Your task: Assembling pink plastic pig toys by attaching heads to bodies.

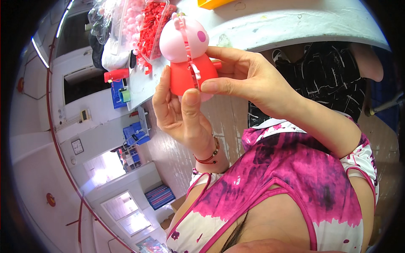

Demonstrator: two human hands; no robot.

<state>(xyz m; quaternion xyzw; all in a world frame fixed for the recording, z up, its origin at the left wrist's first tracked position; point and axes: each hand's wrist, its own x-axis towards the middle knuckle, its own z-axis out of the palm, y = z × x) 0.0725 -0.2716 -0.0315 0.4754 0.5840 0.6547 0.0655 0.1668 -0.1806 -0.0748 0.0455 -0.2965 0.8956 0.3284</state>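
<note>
A plastic toy figure (179,76) with a pale pink head and a red body is held up between my two hands, over the near edge of the table. A seam with a visible gap runs down its head and body, with small white and red parts showing along it. My left hand (181,111), with a bracelet at the wrist, grips the figure's lower left side between thumb and fingers. From the right, my right hand (247,78) pinches the other half, its thumb on the red body near the seam. The right hand's fingertips are partly hidden behind the figure.
Beyond the figure, a clear plastic tray (165,26) holds several red parts, beside pale pink parts (134,19). A red object (116,75) lies at the table's left end. A yellow bin (214,3) stands on the white table (270,26). Another person's dark-clothed legs (322,80) are across the table.
</note>
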